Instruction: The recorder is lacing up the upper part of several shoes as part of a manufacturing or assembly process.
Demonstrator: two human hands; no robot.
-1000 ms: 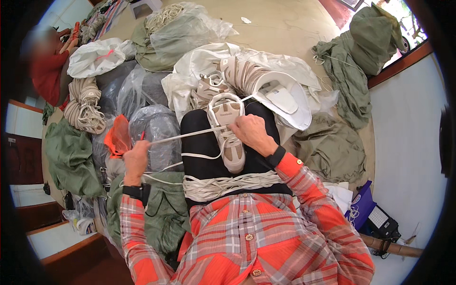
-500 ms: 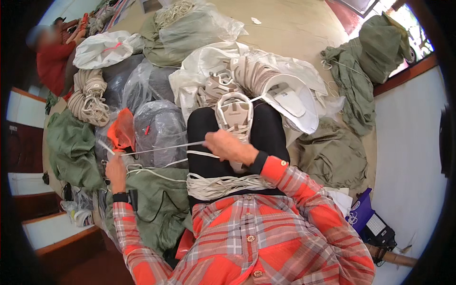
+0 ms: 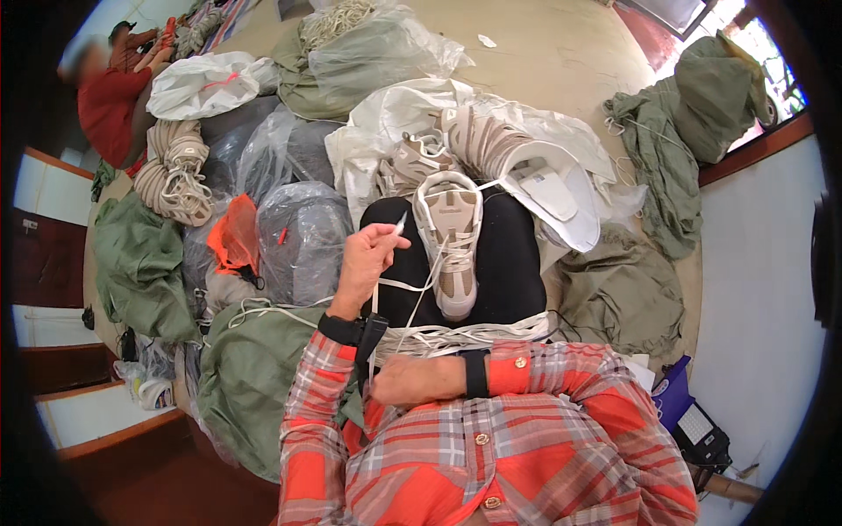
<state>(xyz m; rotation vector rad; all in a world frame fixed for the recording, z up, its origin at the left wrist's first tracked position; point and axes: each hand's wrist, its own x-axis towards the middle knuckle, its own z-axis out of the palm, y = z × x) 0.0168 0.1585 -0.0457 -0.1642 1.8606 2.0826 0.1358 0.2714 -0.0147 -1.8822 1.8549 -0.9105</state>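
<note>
A beige and white sneaker (image 3: 456, 294) lies between my thighs, its toe toward me and its tongue away. White laces cross its front, and a loose shoelace (image 3: 399, 285) trails from it to the left. Left of the shoe my left hand (image 3: 361, 267) is raised, thumb and finger pinched on a short white pointed thing (image 3: 401, 224) whose kind I cannot make out. My right hand (image 3: 408, 380) is closed at my waist, slightly blurred, with white lace running up from its fingers. A bundle of white laces (image 3: 474, 331) lies across my lap.
Beyond my knees are another sneaker (image 3: 417, 162) and a row of nested shoe uppers (image 3: 495, 149) on white sacking. Plastic-wrapped bundles (image 3: 303, 237), an orange mesh bag (image 3: 235, 237) and green sacks (image 3: 140, 267) lie at left. A person in red (image 3: 110, 110) sits far left.
My left hand has moved right and up, close to the shoe. The right hand has come down to my waist. The lace pulled taut between the hands now hangs loose.
</note>
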